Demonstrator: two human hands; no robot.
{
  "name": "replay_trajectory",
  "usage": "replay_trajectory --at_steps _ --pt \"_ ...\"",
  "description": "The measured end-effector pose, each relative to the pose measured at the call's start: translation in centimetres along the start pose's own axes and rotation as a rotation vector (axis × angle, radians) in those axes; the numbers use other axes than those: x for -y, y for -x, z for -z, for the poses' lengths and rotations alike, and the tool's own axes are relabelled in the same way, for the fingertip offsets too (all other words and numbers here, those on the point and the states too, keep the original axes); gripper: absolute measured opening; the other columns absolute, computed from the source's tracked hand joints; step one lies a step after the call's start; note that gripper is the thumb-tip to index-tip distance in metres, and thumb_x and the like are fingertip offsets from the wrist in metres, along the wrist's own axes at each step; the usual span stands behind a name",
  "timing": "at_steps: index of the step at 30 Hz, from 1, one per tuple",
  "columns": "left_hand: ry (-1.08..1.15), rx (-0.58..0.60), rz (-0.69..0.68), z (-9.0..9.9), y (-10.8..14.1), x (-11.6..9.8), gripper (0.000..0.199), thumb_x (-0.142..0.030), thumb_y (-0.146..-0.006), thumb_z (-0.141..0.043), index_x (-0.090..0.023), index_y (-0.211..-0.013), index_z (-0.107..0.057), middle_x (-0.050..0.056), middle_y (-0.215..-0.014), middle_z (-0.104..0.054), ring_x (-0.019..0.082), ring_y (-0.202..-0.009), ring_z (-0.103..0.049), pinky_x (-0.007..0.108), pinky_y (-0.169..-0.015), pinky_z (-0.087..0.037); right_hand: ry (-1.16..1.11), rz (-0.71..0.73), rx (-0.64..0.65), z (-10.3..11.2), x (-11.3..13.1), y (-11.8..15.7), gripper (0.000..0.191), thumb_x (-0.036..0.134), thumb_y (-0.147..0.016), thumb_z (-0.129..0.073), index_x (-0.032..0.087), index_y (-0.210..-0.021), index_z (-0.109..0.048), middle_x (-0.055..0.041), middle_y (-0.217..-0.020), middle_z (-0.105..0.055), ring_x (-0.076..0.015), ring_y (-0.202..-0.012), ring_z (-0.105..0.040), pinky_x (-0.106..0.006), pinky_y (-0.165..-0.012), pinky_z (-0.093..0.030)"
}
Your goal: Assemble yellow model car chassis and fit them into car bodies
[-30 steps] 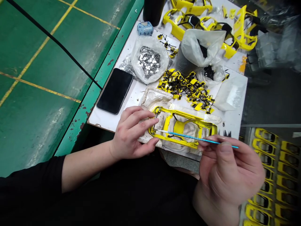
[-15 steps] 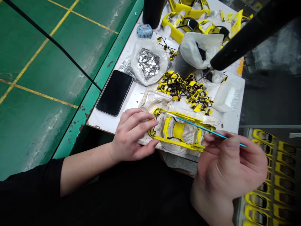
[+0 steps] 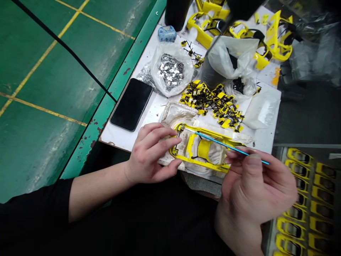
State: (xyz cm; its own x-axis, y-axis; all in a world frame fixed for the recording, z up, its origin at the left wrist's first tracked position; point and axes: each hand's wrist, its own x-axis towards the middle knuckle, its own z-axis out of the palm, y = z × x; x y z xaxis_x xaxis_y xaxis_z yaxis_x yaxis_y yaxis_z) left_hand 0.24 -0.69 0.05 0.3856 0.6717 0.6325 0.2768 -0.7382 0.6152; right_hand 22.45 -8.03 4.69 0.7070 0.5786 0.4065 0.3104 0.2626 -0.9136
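A yellow toy car body shell point(image 3: 205, 147) lies hollow side up in a pale, rough mould point(image 3: 181, 110) at the table's near edge. My left hand point(image 3: 154, 151) rests at the shell's left end, fingers spread, fingertips touching its rim, and thumb by the near side. Pinched between the thumb and fingers of my right hand point(image 3: 255, 185) is a thin blue-handled paintbrush point(image 3: 221, 143). It slants across the shell, its pale front end pointing left. The tip is at the shell's far left corner, next to a small black part; whether they touch I cannot tell.
Behind the mould lies a heap of small yellow-black parts point(image 3: 213, 103). Beyond are a bag of silvery pieces point(image 3: 172, 73), a phone point(image 3: 131, 105) and a bag of black parts point(image 3: 229, 58). More yellow shells point(image 3: 298, 156) fill a rack at right. A dark, blurred tool point(image 3: 241, 9) hangs overhead.
The paintbrush and my right hand have shifted left, bringing the tip to the shell's corner. My left hand stays at the shell. The view has shifted slightly; the overhead dark tool has moved up.
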Motion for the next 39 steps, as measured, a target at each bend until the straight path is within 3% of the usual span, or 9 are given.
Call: replay_trajectory --at_steps 9,26,39 --pt "-0.003 -0.001 -0.009 -0.04 -0.03 -0.03 0.047 -0.038 -0.091 -0.083 -0.019 -0.134 -0.075 0.017 -0.127 -0.081 0.036 -0.12 -0.071 0.056 -0.108 -0.06 -0.024 0.008 0.004 0.26 0.01 -0.02 0.011 0.02 -0.091 -0.094 0.019 -0.098 -0.086 -0.0014 -0.088 -0.084 -0.018 -0.073 -0.081 -0.036 -0.071 -0.076" --pt "0.005 0.005 0.002 0.02 -0.04 -0.01 0.048 -0.036 -0.089 -0.084 -0.02 -0.134 -0.075 0.016 -0.128 -0.081 0.036 -0.121 -0.071 0.057 -0.108 -0.059 -0.027 0.039 -0.009 0.21 -0.27 -0.17 0.013 0.02 -0.089 -0.095 0.016 -0.097 -0.086 -0.0022 -0.086 -0.085 -0.0185 -0.067 -0.08 -0.035 -0.065 -0.074" --pt "-0.012 0.013 0.01 0.1 -0.08 -0.05 0.048 -0.037 -0.09 -0.083 -0.024 -0.136 -0.075 0.014 -0.129 -0.081 0.035 -0.121 -0.071 0.055 -0.107 -0.06 -0.003 0.01 0.025 0.15 -0.17 -0.07 0.01 0.02 -0.092 -0.093 0.022 -0.1 -0.088 -0.0002 -0.09 -0.085 -0.0184 -0.071 -0.082 -0.034 -0.068 -0.073"
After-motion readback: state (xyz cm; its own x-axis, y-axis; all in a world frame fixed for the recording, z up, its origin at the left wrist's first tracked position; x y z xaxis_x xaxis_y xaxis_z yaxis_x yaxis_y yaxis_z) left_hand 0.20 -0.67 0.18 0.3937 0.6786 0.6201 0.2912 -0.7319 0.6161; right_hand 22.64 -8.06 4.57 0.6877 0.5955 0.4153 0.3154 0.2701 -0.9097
